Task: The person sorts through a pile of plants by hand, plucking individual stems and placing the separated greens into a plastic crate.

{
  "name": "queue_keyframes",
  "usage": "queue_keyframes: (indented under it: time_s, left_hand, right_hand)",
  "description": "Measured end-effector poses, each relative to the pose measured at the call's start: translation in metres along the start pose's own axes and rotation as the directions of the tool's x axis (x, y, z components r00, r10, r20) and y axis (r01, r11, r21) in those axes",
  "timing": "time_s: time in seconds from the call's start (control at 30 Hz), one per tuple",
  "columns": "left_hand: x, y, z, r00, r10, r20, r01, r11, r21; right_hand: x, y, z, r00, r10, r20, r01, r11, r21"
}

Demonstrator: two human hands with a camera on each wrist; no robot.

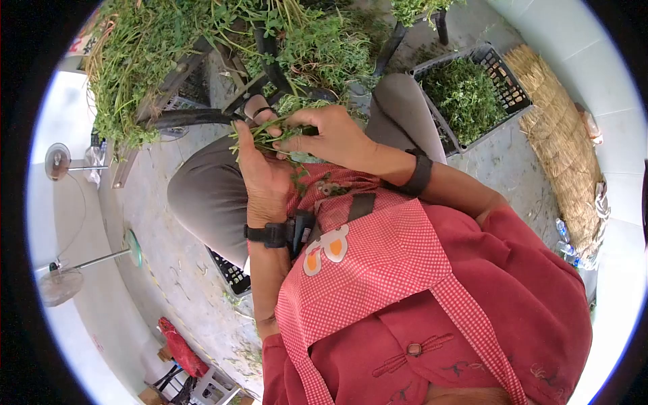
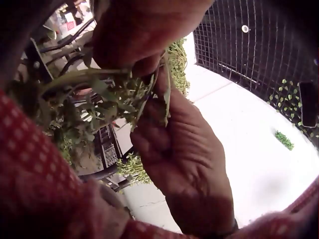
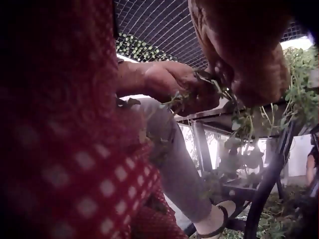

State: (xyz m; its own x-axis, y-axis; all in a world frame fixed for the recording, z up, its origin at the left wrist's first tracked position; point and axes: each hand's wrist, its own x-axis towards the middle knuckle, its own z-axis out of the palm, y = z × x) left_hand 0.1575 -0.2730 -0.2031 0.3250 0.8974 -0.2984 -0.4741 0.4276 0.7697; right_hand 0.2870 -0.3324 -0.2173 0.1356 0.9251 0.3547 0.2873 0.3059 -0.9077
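Note:
In the head view, my left hand (image 1: 262, 172) holds a small bunch of leafy green stems (image 1: 271, 131) in front of the lap. The cut-looking stem ends poke out past the thumb. My right hand (image 1: 337, 138) meets it from the other side, thumb and fingers pinching the same greens. The left wrist view shows leaves hanging between my left hand (image 2: 144, 35) and the lined palm side of my right hand (image 2: 187, 144). Seen from the right wrist, the sprigs (image 3: 244, 119) dangle below my right hand (image 3: 244, 55), close beside my left hand (image 3: 172, 84).
A large heap of greens (image 1: 148, 61) lies on a dark-framed stand ahead. To the right, a black crate (image 1: 523, 101) holds leafy greens, next to a rolled straw mat (image 1: 560, 148). Another black crate (image 1: 229, 273) sits by the left leg. Loose bits litter the floor (image 1: 162, 223).

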Motion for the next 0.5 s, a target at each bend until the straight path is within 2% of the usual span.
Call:
queue_keyframes:
  time_s: [0.07, 0.13, 0.17, 0.23, 0.27, 0.3, 0.33, 0.37, 0.4, 0.43, 0.47, 0.5]
  left_hand:
    - [-0.002, 0.002, 0.002, 0.999, 0.013, 0.030, -0.014, 0.999, 0.042]
    - [-0.003, 0.003, 0.000, 0.998, 0.028, 0.054, -0.032, 0.996, 0.081]
    - [-0.002, 0.002, -0.002, 0.999, 0.030, 0.034, -0.032, 0.997, 0.075]
    - [0.000, 0.000, -0.002, 0.999, 0.032, 0.015, -0.033, 0.997, 0.069]
    - [0.000, -0.001, -0.001, 0.999, 0.021, -0.032, -0.019, 0.998, 0.053]
    - [0.001, -0.002, 0.000, 0.997, 0.009, -0.078, -0.006, 0.999, 0.036]
    - [0.002, -0.004, -0.003, 0.997, 0.008, -0.077, -0.005, 0.999, 0.037]
    - [0.003, -0.006, -0.007, 0.998, 0.026, -0.060, -0.020, 0.995, 0.099]
    - [0.003, -0.006, -0.009, 0.998, 0.043, -0.043, -0.036, 0.987, 0.160]
    - [0.005, -0.007, -0.010, 0.998, 0.044, -0.044, -0.037, 0.987, 0.159]
    - [0.007, -0.008, -0.011, 0.999, 0.024, -0.047, -0.018, 0.991, 0.131]
    - [0.008, -0.008, -0.013, 0.999, 0.005, -0.049, 0.000, 0.995, 0.102]
  right_hand:
    - [0.001, 0.006, 0.000, 0.999, -0.037, -0.038, 0.036, 0.999, -0.007]
    - [0.000, 0.004, -0.004, 1.000, -0.016, -0.015, 0.011, 0.958, -0.288]
    - [0.000, 0.005, -0.004, 1.000, -0.016, -0.013, 0.011, 0.958, -0.287]
    - [0.000, 0.007, -0.005, 0.999, 0.041, -0.027, -0.041, 0.999, 0.001]
    - [0.001, 0.010, -0.004, 0.999, 0.040, -0.028, -0.040, 0.999, 0.001]
    - [0.003, 0.012, -0.003, 0.998, 0.009, -0.066, -0.002, 0.994, 0.108]
    - [0.004, 0.013, -0.002, 0.994, -0.018, -0.107, 0.040, 0.976, 0.212]
    - [0.002, 0.013, -0.003, 0.994, -0.018, -0.108, 0.041, 0.977, 0.212]
    - [0.001, 0.005, -0.007, 0.986, 0.163, -0.045, -0.125, 0.883, 0.451]
    - [0.001, -0.001, -0.010, 0.946, 0.318, 0.062, -0.281, 0.707, 0.649]
    - [0.001, -0.005, -0.014, 0.945, 0.320, 0.065, -0.284, 0.706, 0.649]
    - [0.002, -0.008, -0.018, 0.944, 0.328, 0.045, -0.249, 0.614, 0.749]
